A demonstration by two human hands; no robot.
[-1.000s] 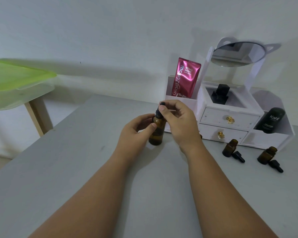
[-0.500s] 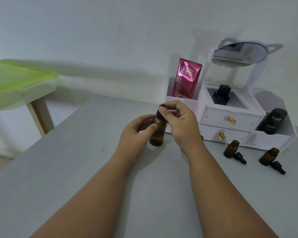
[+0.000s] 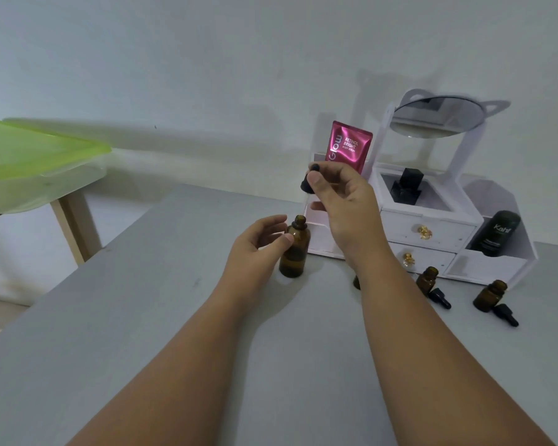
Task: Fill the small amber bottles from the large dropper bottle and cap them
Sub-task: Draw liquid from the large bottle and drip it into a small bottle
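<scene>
– Above the bench (image 3: 174,317), why do my right fingers (image 3: 335,171) pinch the dropper (image 3: 305,187) so high?
– To clear the big bottle (image 3: 294,252), I think; my left fingers (image 3: 285,241) clamp it steady. Small bottles (image 3: 426,280) stand open nearby.

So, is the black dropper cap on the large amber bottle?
No: the right hand holds the black dropper cap above the large amber bottle.

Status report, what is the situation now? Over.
Left hand holds big bottle, uncapped. Right hand pinches dropper above it. Small bottles open at right; nothing blocks.
</scene>
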